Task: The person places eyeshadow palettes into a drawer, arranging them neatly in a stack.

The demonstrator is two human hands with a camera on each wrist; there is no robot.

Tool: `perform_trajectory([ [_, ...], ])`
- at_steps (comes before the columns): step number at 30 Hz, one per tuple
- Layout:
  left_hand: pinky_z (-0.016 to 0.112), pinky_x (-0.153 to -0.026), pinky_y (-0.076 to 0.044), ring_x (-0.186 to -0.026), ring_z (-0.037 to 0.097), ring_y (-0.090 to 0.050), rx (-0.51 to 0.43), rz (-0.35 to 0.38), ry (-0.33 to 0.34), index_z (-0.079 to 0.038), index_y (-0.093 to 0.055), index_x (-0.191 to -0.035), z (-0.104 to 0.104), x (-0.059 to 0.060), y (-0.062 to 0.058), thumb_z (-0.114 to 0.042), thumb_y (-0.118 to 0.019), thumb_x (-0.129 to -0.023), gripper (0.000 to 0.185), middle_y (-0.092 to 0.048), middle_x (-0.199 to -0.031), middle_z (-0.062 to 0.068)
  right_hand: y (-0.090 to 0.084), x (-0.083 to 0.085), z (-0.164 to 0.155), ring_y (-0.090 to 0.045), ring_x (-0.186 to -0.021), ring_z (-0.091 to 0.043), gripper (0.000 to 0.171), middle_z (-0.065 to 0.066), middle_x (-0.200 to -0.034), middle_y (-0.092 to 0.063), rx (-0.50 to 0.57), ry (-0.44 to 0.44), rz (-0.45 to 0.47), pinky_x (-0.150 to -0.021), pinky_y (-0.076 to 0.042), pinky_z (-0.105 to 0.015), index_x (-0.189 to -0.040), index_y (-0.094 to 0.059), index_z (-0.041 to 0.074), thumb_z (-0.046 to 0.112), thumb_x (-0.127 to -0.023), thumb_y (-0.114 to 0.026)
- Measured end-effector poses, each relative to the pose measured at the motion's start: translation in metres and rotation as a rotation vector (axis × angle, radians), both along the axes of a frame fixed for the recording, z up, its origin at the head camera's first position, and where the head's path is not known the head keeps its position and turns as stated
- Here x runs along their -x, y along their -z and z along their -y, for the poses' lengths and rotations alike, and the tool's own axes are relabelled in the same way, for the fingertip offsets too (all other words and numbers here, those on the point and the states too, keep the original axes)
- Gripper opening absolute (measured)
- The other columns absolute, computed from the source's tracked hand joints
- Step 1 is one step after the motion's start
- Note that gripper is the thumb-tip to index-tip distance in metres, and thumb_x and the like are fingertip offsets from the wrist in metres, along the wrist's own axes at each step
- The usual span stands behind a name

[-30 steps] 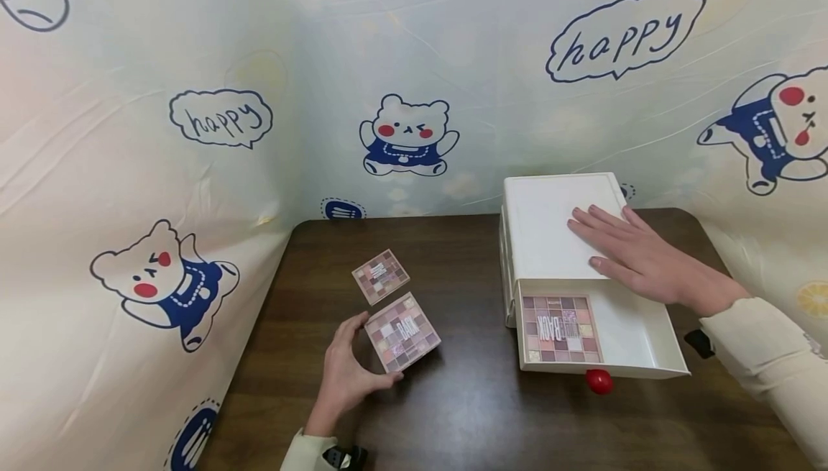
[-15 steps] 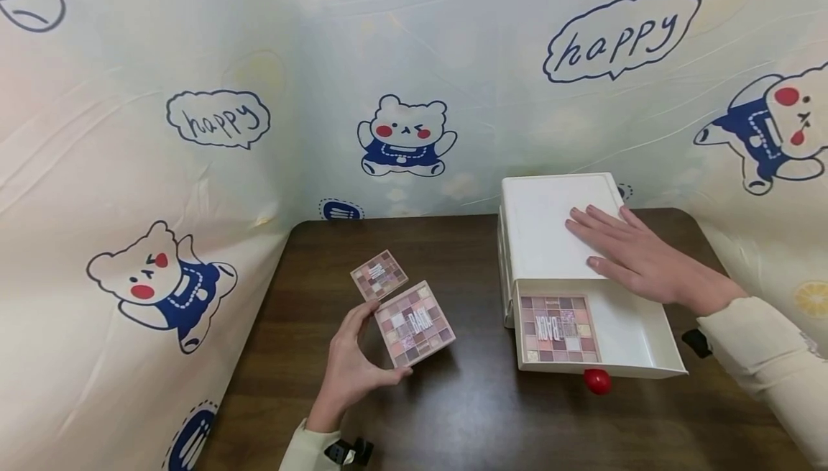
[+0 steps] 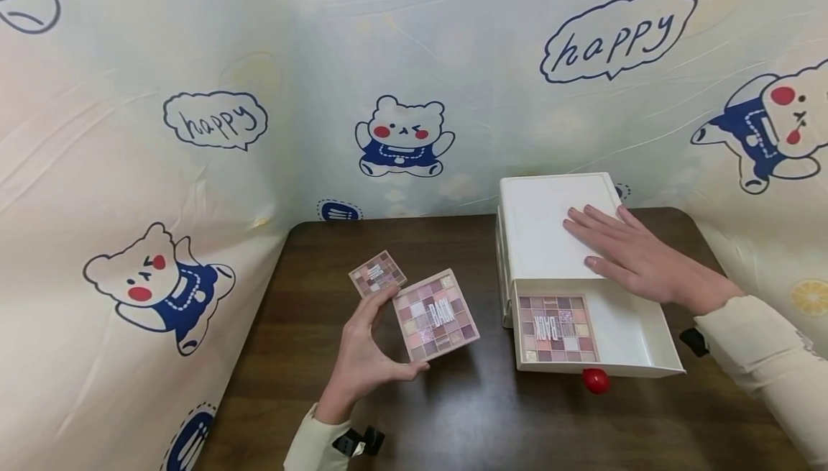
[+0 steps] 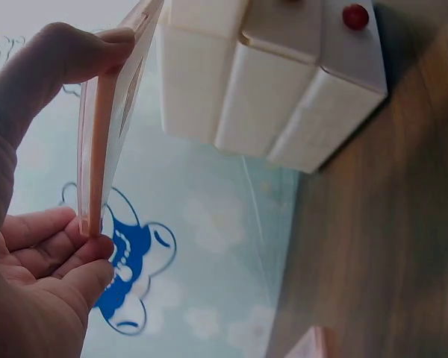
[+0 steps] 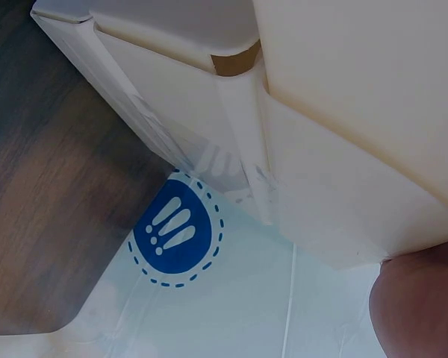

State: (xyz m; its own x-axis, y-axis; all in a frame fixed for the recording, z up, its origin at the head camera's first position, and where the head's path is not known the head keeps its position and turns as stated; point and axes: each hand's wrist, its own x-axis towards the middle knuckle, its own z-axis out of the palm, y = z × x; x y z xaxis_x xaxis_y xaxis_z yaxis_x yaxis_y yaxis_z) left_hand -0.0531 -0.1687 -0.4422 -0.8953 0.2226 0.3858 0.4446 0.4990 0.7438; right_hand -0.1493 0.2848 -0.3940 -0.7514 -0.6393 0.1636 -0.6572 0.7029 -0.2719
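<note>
My left hand (image 3: 364,359) holds a square eyeshadow palette (image 3: 436,316) by its edges, thumb at one side and fingers at the opposite side. The left wrist view shows this palette (image 4: 97,149) edge-on, raised above the table. Behind it in the head view, another patterned palette (image 3: 374,272) lies on the table, partly overlapped by the fingers. On the right, my right hand (image 3: 630,255) rests flat with spread fingers on top of a white drawer box (image 3: 540,226). Its top drawer (image 3: 630,338) is pulled out, with a similar palette (image 3: 558,328) lying in the drawer's left part.
A red round knob (image 3: 596,381) sticks out from the drawer's front. Lower drawers (image 4: 284,104) of the box are closed in the left wrist view. The dark wooden table (image 3: 466,413) meets a printed cloth backdrop (image 3: 479,97) at its back and sides.
My left hand has lifted the eyeshadow palette and moved it rightward, turning it slightly. My right hand has stayed on the drawer box.
</note>
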Motion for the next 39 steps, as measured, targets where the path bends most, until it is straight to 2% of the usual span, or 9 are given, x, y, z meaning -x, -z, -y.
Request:
perform_trajectory([
  [4, 0.042, -0.106, -0.042, -0.129, 0.025, -0.05, -0.027, -0.02, 0.053, -0.007, -0.048, -0.145, -0.008, 0.0, -0.005, -0.027, -0.103, -0.046, 0.115, -0.05, -0.144, 0.01, 0.0, 0.0, 0.0, -0.013, -0.152, -0.032, 0.065, -0.009, -0.165, -0.023, 0.0, 0.001, 0.003, -0.12, 0.004, -0.051, -0.16, -0.029, 0.016, 0.032, -0.102, -0.053],
  [10, 0.043, -0.102, -0.046, -0.127, 0.028, -0.05, -0.014, -0.077, 0.103, -0.002, -0.05, -0.142, -0.019, 0.002, -0.008, -0.031, -0.102, -0.046, 0.113, -0.051, -0.142, 0.011, 0.001, 0.0, 0.001, -0.013, -0.152, -0.033, 0.065, -0.009, -0.165, -0.022, -0.002, 0.002, 0.001, -0.12, 0.003, -0.051, -0.16, -0.029, 0.016, 0.032, -0.102, -0.052],
  [18, 0.042, -0.098, -0.05, -0.127, 0.023, -0.048, 0.029, -0.079, 0.147, -0.006, -0.048, -0.145, -0.036, 0.008, -0.022, -0.039, -0.1, -0.048, 0.115, -0.051, -0.143, 0.005, -0.001, -0.001, 0.001, -0.013, -0.151, -0.034, 0.065, -0.009, -0.165, -0.023, -0.006, 0.015, 0.002, -0.12, 0.002, -0.052, -0.16, -0.029, 0.016, 0.033, -0.102, -0.052],
  [24, 0.041, -0.096, -0.05, -0.124, 0.024, -0.05, 0.03, -0.097, 0.201, -0.006, -0.048, -0.145, -0.051, 0.013, -0.031, -0.039, -0.099, -0.048, 0.115, -0.05, -0.141, 0.005, -0.001, -0.001, 0.002, -0.014, -0.151, -0.035, 0.065, -0.01, -0.164, -0.024, -0.002, 0.01, -0.008, -0.119, 0.001, -0.054, -0.159, -0.03, 0.015, 0.033, -0.102, -0.053],
  [31, 0.046, -0.101, -0.047, -0.128, 0.018, -0.046, 0.049, -0.057, 0.225, -0.008, -0.048, -0.145, -0.068, 0.018, -0.035, -0.038, -0.1, -0.047, 0.115, -0.05, -0.142, 0.003, 0.0, -0.001, 0.001, -0.015, -0.151, -0.034, 0.065, -0.01, -0.164, -0.024, -0.001, 0.001, -0.021, -0.119, 0.001, -0.053, -0.159, -0.03, 0.015, 0.033, -0.102, -0.053],
  [39, 0.049, -0.1, -0.043, -0.13, 0.014, -0.045, 0.069, -0.014, 0.264, -0.011, -0.048, -0.146, -0.085, 0.019, -0.037, -0.037, -0.099, -0.049, 0.113, -0.048, -0.145, -0.001, 0.002, -0.001, -0.001, -0.014, -0.151, -0.034, 0.064, -0.01, -0.164, -0.024, 0.004, 0.004, -0.015, -0.12, 0.003, -0.051, -0.159, -0.03, 0.015, 0.033, -0.102, -0.052],
])
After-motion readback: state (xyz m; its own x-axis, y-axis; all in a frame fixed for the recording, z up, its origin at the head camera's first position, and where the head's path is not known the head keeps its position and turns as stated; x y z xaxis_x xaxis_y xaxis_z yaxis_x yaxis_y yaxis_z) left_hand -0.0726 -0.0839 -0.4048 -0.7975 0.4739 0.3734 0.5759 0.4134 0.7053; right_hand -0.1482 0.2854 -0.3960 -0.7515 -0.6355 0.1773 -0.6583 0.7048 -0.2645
